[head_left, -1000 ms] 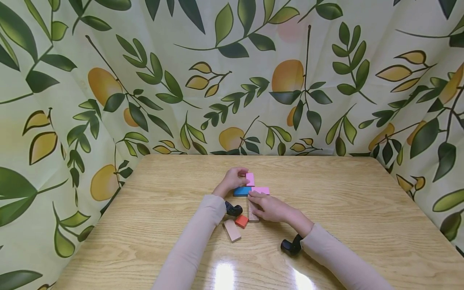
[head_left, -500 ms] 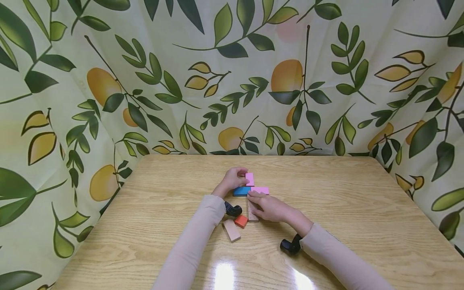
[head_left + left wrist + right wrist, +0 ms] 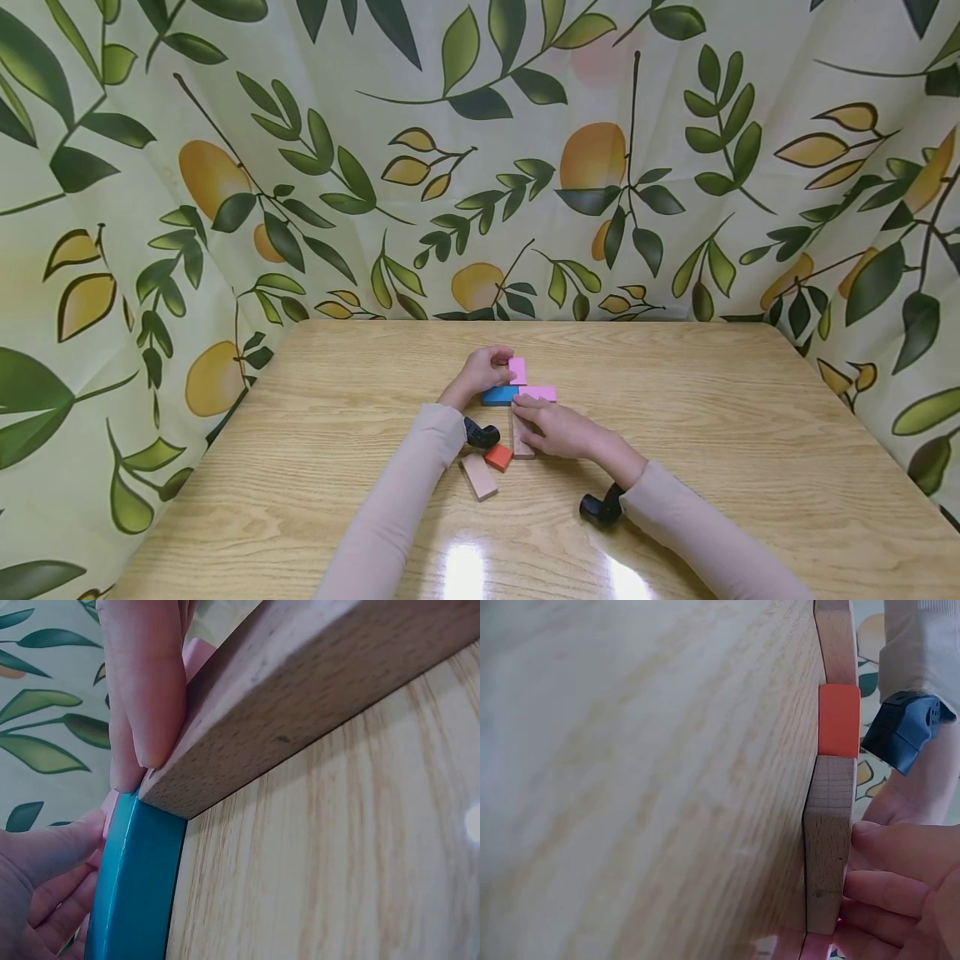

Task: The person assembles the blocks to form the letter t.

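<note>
nothing visibly moved since earlier. far pink block (image 3: 517,371) points away lengthwise, just right of nearer left hand (image 3: 482,369), grip unclear; right hand (image 3: 562,430) rests, ungripping, on wood block (image 3: 521,440).

Across the tabletop (image 3: 675,400), shows pale wood grain, smooth and glossy. On the long bare block (image 3: 277,735), looks like unpainted wood, matt and finely flecked. On the blue block (image 3: 139,870), has a smooth, satiny shine. On the orange block (image 3: 839,720), looks matt. On the backdrop (image 3: 480,158), looks like creased, printed cloth.
</note>
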The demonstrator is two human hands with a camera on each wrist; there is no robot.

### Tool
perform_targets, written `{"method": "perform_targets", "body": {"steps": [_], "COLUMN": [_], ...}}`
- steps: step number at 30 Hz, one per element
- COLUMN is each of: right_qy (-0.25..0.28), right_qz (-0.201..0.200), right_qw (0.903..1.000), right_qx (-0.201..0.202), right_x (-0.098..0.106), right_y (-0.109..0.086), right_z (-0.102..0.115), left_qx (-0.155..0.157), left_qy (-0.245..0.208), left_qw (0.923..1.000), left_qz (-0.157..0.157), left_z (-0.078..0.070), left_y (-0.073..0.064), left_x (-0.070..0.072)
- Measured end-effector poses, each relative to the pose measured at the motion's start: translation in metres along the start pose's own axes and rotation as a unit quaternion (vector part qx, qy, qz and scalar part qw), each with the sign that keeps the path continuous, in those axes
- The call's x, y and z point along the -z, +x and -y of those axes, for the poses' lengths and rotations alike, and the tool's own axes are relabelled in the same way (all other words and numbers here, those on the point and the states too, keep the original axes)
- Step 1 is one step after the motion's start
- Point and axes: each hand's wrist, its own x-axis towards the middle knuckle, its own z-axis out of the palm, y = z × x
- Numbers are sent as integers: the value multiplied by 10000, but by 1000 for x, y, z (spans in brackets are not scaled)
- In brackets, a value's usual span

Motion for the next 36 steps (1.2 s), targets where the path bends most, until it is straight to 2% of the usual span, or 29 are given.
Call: {"method": "perform_targets", "body": {"steps": [6,25,36], "right_qy": [-24,67,76], "right_qz": [-30,16,34], "right_qw": [9999,10000,10000], "right_qx": [145,11,-6], "right_x": [0,-1,2], "right_y": [0,0,-1], "right_z": [0,0,2], "left_qx": [-68,10,-200], "left_qy": [-145,-36,65], "left_qw": [9999,10000,9998], "left_qz": [3,92,70], "left_z": [0,-1,-1], "left_y": [-2,-5,-5], "left_x": [1,1,0]}}
